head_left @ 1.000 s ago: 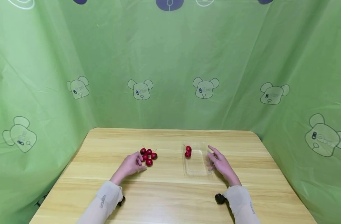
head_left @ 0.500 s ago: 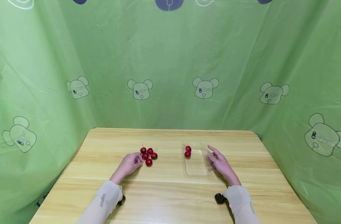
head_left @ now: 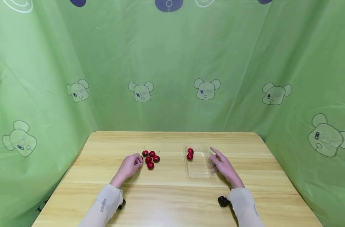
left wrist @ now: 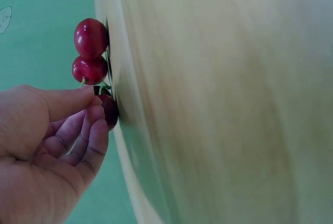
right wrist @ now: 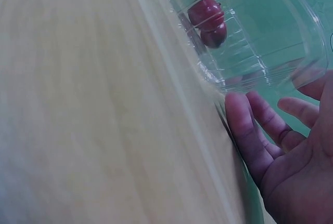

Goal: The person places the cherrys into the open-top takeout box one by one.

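Dark red cherries [head_left: 151, 165] lie in a loose cluster on the left half of the table, several with stems. At the cluster's left edge my left hand [head_left: 129, 166] pinches a cherry [left wrist: 109, 110] between thumb and fingertips, near its stem; the fingers partly hide it. To the right stands a clear plastic box [head_left: 200, 175] with two cherries [head_left: 190, 154] at its left side. My right hand [head_left: 224, 167] rests against the box's right side, fingers extended and apart, some seen through the clear wall. In the right wrist view the thumb [right wrist: 242, 117] is at the box's edge.
The wooden table [head_left: 172, 198] has rounded far corners. A green curtain [head_left: 172, 56] with bear-head prints hangs behind it and on both sides. A black wrist device [head_left: 223, 201] sits under the right cuff, another [head_left: 122, 204] under the left.
My left hand's thumb has closed in to its fingers, and the hand has drawn slightly left from the cluster. A few cherries have shifted a little. The right hand and box stay put.
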{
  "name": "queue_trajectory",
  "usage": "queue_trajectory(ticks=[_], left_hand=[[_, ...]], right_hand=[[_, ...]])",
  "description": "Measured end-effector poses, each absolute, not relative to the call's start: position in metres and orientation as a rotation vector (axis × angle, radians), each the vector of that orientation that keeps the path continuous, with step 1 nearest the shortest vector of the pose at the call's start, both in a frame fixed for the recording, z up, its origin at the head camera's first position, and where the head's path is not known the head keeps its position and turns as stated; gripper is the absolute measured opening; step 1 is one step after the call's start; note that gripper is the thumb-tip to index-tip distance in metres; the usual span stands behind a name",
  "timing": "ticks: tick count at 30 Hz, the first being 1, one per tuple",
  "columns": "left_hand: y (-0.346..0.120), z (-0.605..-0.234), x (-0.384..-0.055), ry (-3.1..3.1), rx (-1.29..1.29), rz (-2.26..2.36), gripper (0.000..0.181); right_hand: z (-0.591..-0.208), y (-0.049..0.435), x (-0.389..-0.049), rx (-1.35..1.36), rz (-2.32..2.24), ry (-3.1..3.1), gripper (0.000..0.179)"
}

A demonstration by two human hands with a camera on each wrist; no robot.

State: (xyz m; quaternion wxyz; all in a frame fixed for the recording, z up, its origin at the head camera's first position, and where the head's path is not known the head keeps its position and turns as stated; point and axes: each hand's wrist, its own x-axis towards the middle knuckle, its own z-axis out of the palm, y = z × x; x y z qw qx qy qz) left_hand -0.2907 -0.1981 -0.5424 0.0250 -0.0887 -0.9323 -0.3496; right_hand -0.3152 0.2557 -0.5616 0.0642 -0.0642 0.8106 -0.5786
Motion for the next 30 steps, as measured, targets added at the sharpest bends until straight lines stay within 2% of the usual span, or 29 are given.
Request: queue_trajectory(ticks=[15, 30], left_hand=[[-0.199, -0.524, -0.293, -2.813, -0.205, -1.125, 0.008], [-0.189, -0.510, -0.294, -2.732, -0.277, -1.186, 0.005]], right_hand=[[-0.564, 0.255, -0.317, -0.185, -1.762, 2.439, 0.063], [-0.564, 0.254, -0.317, -0.173, -1.751, 2.455, 0.062]])
